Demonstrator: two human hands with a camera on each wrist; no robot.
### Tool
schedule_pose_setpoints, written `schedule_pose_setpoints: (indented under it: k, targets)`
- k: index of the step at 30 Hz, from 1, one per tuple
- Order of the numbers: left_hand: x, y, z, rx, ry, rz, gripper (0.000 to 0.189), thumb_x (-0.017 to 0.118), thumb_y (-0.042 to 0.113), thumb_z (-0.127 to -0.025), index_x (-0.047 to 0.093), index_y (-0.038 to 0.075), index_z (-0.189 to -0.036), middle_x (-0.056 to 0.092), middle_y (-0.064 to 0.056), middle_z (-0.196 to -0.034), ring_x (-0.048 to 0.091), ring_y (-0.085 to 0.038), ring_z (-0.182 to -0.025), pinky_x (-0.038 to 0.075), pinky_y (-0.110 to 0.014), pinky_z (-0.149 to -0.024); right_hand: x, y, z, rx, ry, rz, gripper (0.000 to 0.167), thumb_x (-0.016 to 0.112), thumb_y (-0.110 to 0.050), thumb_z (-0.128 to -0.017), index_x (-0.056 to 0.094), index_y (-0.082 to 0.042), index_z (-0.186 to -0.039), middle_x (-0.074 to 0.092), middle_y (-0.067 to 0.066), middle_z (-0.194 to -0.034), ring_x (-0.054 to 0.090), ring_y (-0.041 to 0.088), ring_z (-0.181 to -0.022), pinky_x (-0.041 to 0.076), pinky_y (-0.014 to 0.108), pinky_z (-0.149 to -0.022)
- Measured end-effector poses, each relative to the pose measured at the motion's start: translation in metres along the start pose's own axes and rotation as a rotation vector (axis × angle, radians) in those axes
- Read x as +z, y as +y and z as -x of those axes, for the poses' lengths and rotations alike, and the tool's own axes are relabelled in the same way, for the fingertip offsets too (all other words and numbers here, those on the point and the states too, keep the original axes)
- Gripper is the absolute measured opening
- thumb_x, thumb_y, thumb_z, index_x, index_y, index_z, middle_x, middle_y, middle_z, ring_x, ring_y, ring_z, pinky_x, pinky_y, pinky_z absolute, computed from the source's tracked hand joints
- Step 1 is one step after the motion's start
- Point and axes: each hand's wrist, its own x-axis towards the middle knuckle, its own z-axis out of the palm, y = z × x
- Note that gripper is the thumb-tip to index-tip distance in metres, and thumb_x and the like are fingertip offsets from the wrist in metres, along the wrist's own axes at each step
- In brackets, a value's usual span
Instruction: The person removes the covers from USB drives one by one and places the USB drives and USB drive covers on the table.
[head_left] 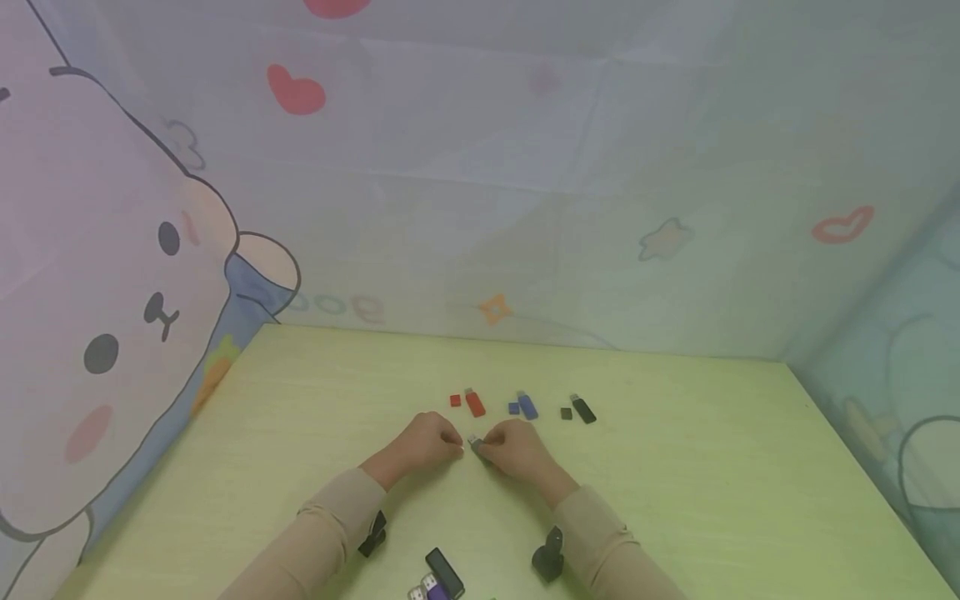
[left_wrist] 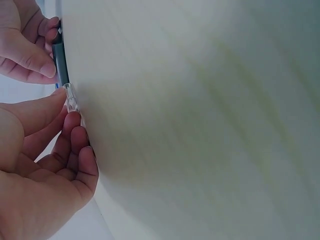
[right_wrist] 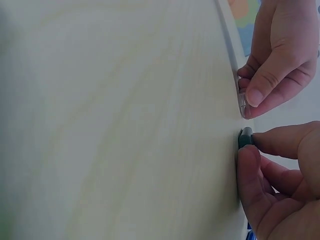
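The two hands meet low over the middle of the pale worktop [head_left: 712,483]. The left hand [head_left: 431,439] pinches a tiny clear cap [left_wrist: 71,97] between thumb and finger. The right hand [head_left: 516,448] pinches a small grey-green stick [left_wrist: 60,62], with its metal end pointing at the cap. In the head view there is a little gap between them, so the cap is off.

Just past the hands, three more sticks lie in a row: a red stick [head_left: 476,404], a blue stick [head_left: 528,406] and a black stick [head_left: 583,409]. Each has its metal end bare. A red cap [head_left: 455,401], a blue cap [head_left: 513,408] and a dark cap [head_left: 566,413] lie just to the left of their own sticks.

So it looks like three sets are laid out, and this fourth one is apart but not put down. A dark stick [head_left: 445,573] and a purple stick [head_left: 437,590] by the near edge seem left to do. The picture cuts off that spot, so I can't tell how many wait there.
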Motion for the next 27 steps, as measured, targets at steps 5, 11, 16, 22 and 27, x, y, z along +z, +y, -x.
schedule_pose_setpoints:
  k: [5, 11, 16, 22, 27]
  targets:
    - [-0.001, -0.001, 0.000, 0.012, -0.009, 0.004, 0.012, 0.069, 0.005, -0.083, 0.075, -0.001, -0.092, 0.073, -0.012, -0.093, 0.068, -0.027, -0.094, 0.053, -0.037, -0.082, -0.001, -0.001, 0.000, 0.008, 0.000, 0.002, 0.020, 0.067, -0.022, -0.090, 0.073, -0.004, -0.084, 0.058, -0.003, -0.062, 0.049, 0.009, -0.053, 0.040, 0.022, -0.050]
    - [0.000, -0.003, 0.000, -0.007, -0.017, 0.021, 0.013, 0.069, 0.005, -0.084, 0.075, -0.001, -0.093, 0.073, -0.011, -0.095, 0.067, -0.027, -0.097, 0.052, -0.038, -0.085, -0.001, -0.003, 0.002, 0.012, -0.001, 0.003, 0.018, 0.067, -0.020, -0.089, 0.073, -0.003, -0.086, 0.061, -0.002, -0.065, 0.051, 0.009, -0.055, 0.041, 0.022, -0.051]
    - [-0.002, -0.002, 0.000, -0.004, -0.023, 0.021, 0.013, 0.068, 0.006, -0.085, 0.075, 0.000, -0.094, 0.073, -0.010, -0.098, 0.066, -0.024, -0.096, 0.052, -0.038, -0.085, -0.001, -0.002, 0.002, 0.015, 0.006, -0.001, 0.018, 0.068, -0.020, -0.089, 0.073, -0.003, -0.089, 0.062, -0.001, -0.068, 0.052, 0.009, -0.056, 0.042, 0.022, -0.052]
    - [-0.007, 0.000, 0.002, 0.024, -0.027, -0.001, 0.023, 0.070, 0.009, -0.084, 0.071, -0.005, -0.103, 0.071, -0.015, -0.100, 0.065, -0.027, -0.095, 0.052, -0.040, -0.085, -0.003, -0.002, 0.002, 0.018, 0.003, -0.031, 0.019, 0.067, -0.021, -0.089, 0.071, -0.002, -0.092, 0.063, 0.001, -0.069, 0.053, 0.010, -0.057, 0.044, 0.023, -0.053]
    - [-0.016, 0.004, 0.004, 0.066, -0.025, -0.024, 0.029, 0.070, 0.010, -0.084, 0.068, -0.006, -0.108, 0.070, -0.013, -0.096, 0.062, -0.019, -0.085, 0.052, -0.035, -0.078, -0.009, -0.004, 0.002, 0.011, 0.028, 0.005, 0.028, 0.066, -0.023, -0.090, 0.069, 0.000, -0.105, 0.068, 0.007, -0.088, 0.058, 0.014, -0.070, 0.049, 0.028, -0.062]
